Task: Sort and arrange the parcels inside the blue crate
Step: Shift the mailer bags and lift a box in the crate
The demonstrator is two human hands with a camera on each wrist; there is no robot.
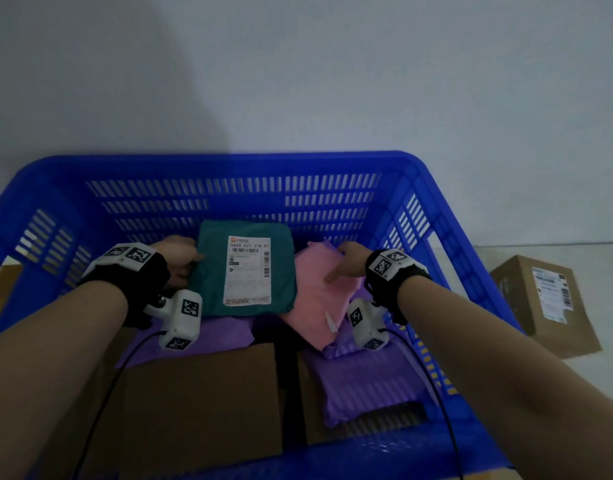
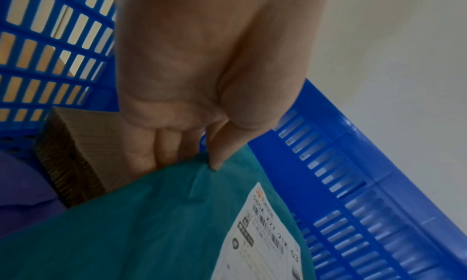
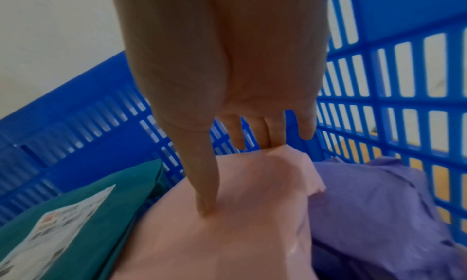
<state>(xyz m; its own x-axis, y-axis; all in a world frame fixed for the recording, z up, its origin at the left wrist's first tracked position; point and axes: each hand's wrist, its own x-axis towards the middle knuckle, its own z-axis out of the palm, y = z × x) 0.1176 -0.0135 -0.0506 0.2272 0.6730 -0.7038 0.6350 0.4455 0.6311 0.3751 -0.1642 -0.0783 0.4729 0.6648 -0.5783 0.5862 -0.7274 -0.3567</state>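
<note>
To our right a brown cardboard box [image 1: 547, 303] with a white shipping label [image 1: 552, 293] on the pale floor [image 1: 603, 368], ahead of us a plain white wall [image 1: 298, 71]

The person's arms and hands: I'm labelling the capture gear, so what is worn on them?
Both forearms are bare, no sleeves or gloves. Each wrist carries a black strap topped with a white plate of black-and-white square markers. A white boxy camera module with the same markers hangs below each wrist, trailing a thin black cable.
</note>
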